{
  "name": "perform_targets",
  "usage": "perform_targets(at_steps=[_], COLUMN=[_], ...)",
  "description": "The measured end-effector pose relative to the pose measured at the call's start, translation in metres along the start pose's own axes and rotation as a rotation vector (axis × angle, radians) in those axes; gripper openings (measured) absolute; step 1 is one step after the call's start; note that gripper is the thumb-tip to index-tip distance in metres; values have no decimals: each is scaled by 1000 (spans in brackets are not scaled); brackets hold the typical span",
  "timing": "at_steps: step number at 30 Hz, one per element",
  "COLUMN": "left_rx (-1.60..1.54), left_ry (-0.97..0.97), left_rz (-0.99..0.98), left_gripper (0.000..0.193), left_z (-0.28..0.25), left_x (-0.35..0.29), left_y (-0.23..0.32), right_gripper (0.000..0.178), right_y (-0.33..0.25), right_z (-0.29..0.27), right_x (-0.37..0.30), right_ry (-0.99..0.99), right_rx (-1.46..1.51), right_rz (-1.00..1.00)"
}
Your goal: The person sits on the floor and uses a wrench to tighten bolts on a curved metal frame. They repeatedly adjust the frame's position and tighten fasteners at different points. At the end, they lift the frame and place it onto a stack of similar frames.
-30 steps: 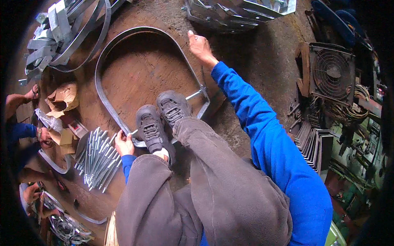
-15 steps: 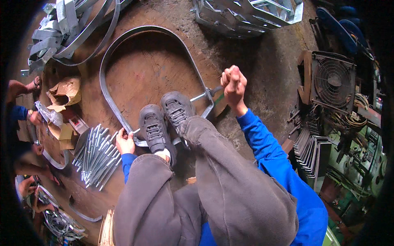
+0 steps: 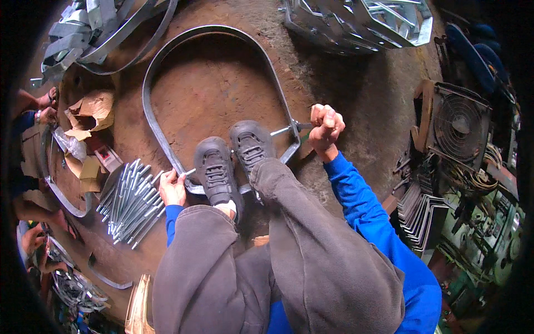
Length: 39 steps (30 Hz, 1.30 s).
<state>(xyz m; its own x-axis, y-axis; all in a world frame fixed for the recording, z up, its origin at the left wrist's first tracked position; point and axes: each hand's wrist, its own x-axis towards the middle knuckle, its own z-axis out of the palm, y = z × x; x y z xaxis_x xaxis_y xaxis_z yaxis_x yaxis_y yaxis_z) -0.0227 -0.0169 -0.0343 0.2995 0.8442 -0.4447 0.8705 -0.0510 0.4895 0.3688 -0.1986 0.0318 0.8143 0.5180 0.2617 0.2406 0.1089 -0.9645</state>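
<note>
A grey metal strap bent into a large loop [image 3: 158, 139] lies on the floor around the front of my dark shoes [image 3: 216, 172]. A bright threaded rod [image 3: 281, 131] passes through the loop's right side. My left hand [image 3: 172, 188] is closed, its thumb and fingers pinching a rod end beside the loop's lower left corner. On the right, my right hand [image 3: 327, 131] is curled round the outer end of a dark tool [image 3: 305, 126], which meets the rod at the strap. The fingers hide most of the tool's grip, so its kind is unclear.
A pile of threaded rods [image 3: 130, 200] lies left of my left hand. Bent straps [image 3: 92, 42] and metal frames [image 3: 356, 25] stand at the far side. Torn cardboard [image 3: 94, 114] lies left, near other people's hands [image 3: 47, 106]. A fan [image 3: 460, 119] stands right.
My right hand has turned and dropped slightly toward me, still at the dark tool. The whole view has shifted a little. My left hand stays at the rod end.
</note>
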Motion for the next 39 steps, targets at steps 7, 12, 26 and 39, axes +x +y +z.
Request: perform_targets(at_steps=[7,12,26,39], left_rx=[30,-14,-213,-1030], left_ry=[34,43,-222,167], left_rz=[28,-48,489,-65], left_gripper=[28,32,62,52], left_z=[-8,-3,-86,-109], left_x=[0,1,-27,31], left_y=[13,4,192,109], right_gripper=[32,12,43,45], right_y=[30,36,-106,-110], right_z=[18,15,51,213], right_x=[50,51,74,47], right_ry=[59,-21,-110,-715], right_rx=[-454,-651,-101,119], right_rz=[92,-170,91,176])
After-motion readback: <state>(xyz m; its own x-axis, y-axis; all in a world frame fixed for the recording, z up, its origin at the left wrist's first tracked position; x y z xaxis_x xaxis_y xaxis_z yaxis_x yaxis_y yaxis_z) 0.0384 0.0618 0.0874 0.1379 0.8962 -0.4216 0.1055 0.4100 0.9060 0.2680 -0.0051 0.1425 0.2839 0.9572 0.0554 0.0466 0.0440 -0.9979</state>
